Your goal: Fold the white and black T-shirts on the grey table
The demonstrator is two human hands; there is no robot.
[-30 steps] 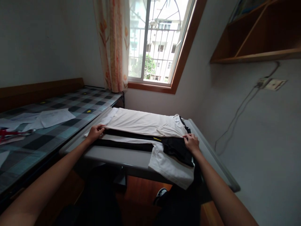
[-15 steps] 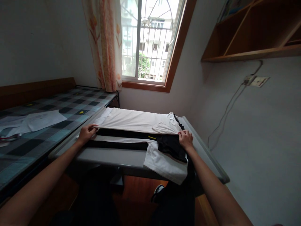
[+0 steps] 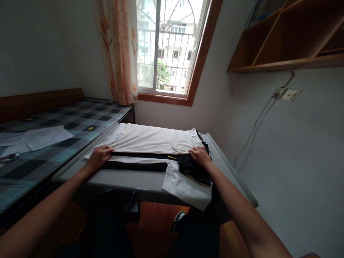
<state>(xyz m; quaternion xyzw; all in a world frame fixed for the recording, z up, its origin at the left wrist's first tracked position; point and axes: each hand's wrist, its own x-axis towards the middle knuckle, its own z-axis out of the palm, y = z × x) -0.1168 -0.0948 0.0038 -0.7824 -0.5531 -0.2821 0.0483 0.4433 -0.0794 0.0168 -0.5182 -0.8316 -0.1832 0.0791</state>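
Observation:
A white T-shirt (image 3: 153, 139), folded lengthwise, lies along the far side of a grey table. My left hand (image 3: 100, 157) rests at the near corner of its hem, fingers stretched out on the cloth. Over the near edge by the small sleeve, my right hand (image 3: 200, 155) lies with its fingers apart on the fabric. In front of that edge are a black garment (image 3: 192, 168) with a yellow strip (image 3: 172, 157) and another white sleeve (image 3: 185, 188), which hangs over the table's front edge. Layers of white and black cloth show between them.
The grey table (image 3: 129, 179) stands beside a bed with a checked mattress (image 3: 61, 125), where papers (image 3: 45, 138) lie. A barred window (image 3: 172, 53) and a curtain (image 3: 120, 53) are behind. A wooden shelf (image 3: 279, 39) and a socket (image 3: 287, 94) with a cable are on the right wall.
My right hand has moved left along the shirt's near edge, and its fingers have loosened. The near edge now lies lower and closer, covering more of the black cloth. My left hand has shifted slightly.

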